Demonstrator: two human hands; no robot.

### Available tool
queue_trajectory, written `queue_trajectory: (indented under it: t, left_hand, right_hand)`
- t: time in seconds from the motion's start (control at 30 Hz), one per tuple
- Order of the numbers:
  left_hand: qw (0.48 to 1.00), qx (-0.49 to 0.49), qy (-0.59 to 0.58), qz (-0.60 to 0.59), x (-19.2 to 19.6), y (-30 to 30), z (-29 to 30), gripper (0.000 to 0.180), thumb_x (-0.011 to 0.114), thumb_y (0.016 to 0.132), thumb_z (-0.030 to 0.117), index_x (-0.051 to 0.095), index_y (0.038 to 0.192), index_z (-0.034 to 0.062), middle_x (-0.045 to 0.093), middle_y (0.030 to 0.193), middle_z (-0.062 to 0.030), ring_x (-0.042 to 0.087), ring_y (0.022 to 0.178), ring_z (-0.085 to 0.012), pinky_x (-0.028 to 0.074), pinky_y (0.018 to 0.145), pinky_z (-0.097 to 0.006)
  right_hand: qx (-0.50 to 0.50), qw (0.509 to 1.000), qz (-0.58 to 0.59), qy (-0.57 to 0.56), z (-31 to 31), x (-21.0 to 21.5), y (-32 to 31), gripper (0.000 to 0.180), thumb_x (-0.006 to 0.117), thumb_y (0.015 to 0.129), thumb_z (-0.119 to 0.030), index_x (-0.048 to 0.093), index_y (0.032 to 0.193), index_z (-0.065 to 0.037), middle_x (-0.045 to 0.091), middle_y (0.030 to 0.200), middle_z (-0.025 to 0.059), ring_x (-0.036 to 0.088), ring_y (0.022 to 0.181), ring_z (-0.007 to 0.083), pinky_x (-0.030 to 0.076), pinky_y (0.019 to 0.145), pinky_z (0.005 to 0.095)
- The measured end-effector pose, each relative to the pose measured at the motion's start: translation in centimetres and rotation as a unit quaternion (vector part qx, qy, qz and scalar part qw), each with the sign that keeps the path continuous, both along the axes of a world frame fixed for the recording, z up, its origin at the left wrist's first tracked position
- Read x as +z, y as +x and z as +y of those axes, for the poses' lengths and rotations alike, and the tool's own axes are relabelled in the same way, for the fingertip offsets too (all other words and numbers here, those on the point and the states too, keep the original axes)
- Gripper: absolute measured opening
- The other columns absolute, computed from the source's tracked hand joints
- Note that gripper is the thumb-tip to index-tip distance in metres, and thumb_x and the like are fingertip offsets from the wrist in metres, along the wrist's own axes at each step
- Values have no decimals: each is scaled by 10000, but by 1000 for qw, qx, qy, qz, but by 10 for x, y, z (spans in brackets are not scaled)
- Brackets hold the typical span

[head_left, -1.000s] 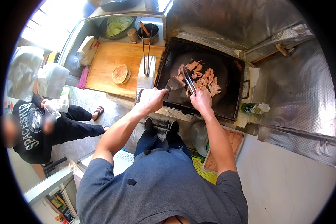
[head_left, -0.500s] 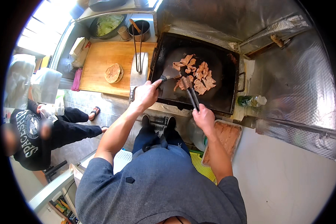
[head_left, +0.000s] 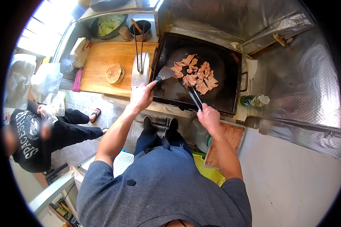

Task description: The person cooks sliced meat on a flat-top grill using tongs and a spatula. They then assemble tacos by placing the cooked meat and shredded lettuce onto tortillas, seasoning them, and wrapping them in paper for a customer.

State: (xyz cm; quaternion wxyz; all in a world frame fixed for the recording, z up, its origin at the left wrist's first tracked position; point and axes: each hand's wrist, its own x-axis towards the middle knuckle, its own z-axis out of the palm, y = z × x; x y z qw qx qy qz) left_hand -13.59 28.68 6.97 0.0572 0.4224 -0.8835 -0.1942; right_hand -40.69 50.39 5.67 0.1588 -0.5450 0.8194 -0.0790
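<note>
Two grips in view, both mine, both busy. Left grip (head_left: pixel 142 96): fingers curled tight around the dark handle of one spatula (head_left: pixel 166 72), its metal blade flat at the left edge of the meat. Right grip (head_left: pixel 209 118): wrapped round one pair of tongs (head_left: pixel 192 97), two arms apart, tips down at the lower front of the meat; can't tell whether they pinch a slice.

Meat slices (head_left: pixel 205 72): more than five, browned, overlapping, exact count unclear. All in one loose patch near the middle of one black griddle (head_left: pixel 219 103), one handle showing on its right side.

Left of griddle: one wooden board (head_left: pixel 96 56) carrying two round flatbreads (head_left: pixel 114 74), stacked off-centre, and one broad metal blade (head_left: pixel 140 80). Behind the board: one dark bowl (head_left: pixel 94 33) of pale greens, one small jar (head_left: pixel 125 34), one dark pot (head_left: pixel 147 36) with one wooden-handled tool (head_left: pixel 135 25) in it.

Right of griddle: one green bottle (head_left: pixel 252 100). Near my right forearm: one tray (head_left: pixel 244 132) of pinkish-brown food, beside the white counter (head_left: pixel 291 170). One other person (head_left: pixel 41 145), far left.
</note>
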Motion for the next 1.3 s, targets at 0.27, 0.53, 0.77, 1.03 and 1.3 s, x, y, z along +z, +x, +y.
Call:
queue_trajectory:
  t: [0.27, 0.53, 0.77, 1.03, 1.3]
  left_hand:
    - [1000, -17, 7, -10, 8, -5, 12, 473, 642, 944, 172, 652, 1413, 238, 669, 940, -195, 698, 812, -403, 569, 736, -516]
    - [1000, 0, 1, -14, -3, -2, 7, 475, 628, 940, 153, 657, 1408, 236, 668, 959, -199, 701, 814, -405, 572, 737, -510]
    - [1000, 2, 1, 8, -5, -10, 5, 481, 652, 938, 166, 651, 1416, 221, 663, 936, -190, 693, 803, -392, 564, 721, -506]
    - [997, -76, 4, -17, -5, -36, 33, 489, 651, 932, 118, 666, 1409, 227, 620, 890, -178, 674, 795, -389, 548, 685, -489]
    - [996, -76, -25, 35, -12, -60, 34, 513, 611, 938, 110, 645, 1435, 238, 611, 891, -182, 668, 748, -388, 548, 671, -504]
  right_hand:
    - [-98, 990, -101, -5, 2, 1, -11, 331, 634, 910, -316, 656, 945, 13, 715, 872, 291, 696, 846, 488, 554, 785, 582]
    - [-69, 993, -90, -40, -12, 31, -25, 238, 619, 925, -258, 658, 946, -25, 716, 866, 255, 688, 813, 479, 551, 761, 571]
    - [29, 999, -28, 5, 7, 3, 0, 251, 628, 911, -280, 625, 906, -29, 719, 818, 232, 707, 759, 443, 572, 708, 551]
    - [-113, 992, -50, 23, 31, 6, -18, 327, 627, 925, -310, 650, 937, 16, 707, 830, 300, 694, 798, 497, 559, 759, 579]
    - [-175, 971, -164, 1, 59, -7, -39, 281, 626, 924, -323, 674, 942, -47, 716, 872, 256, 683, 875, 488, 536, 783, 579]
